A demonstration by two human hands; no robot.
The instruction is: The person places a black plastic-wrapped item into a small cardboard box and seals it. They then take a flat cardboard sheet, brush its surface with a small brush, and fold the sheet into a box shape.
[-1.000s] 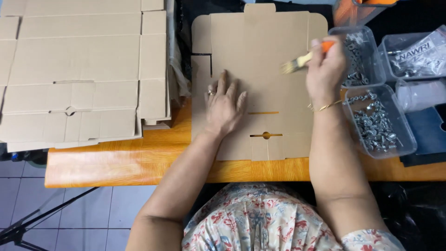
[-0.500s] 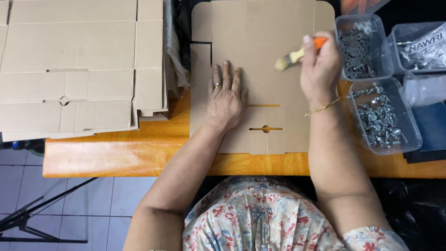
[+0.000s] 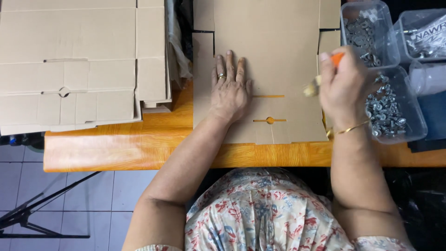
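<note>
Two hands are on the flat cardboard blank [image 3: 274, 60], which lies across the near edge of the wooden tabletop [image 3: 116, 144], toward its right end. The left hand [image 3: 230, 88] lies flat and spread on the sheet, fingers wide, pinning it just beside the slots cut near its lower edge. The right hand [image 3: 341, 83] is closed around a small brush with an orange handle [image 3: 337, 58], its pale bristles [image 3: 310, 89] hovering at the blank's right margin; I cannot tell whether they touch the card.

My worry is the clear tubs of metal hardware [image 3: 388, 109] crowding the right wrist: a wide sweep could, I judge, knock one and scatter parts. Whatever is on the bristles might smear past the flap if the pinning palm lets the sheet slide. At the left end sits a stack of flat cartons [image 3: 74, 60], well apart from the brush.
</note>
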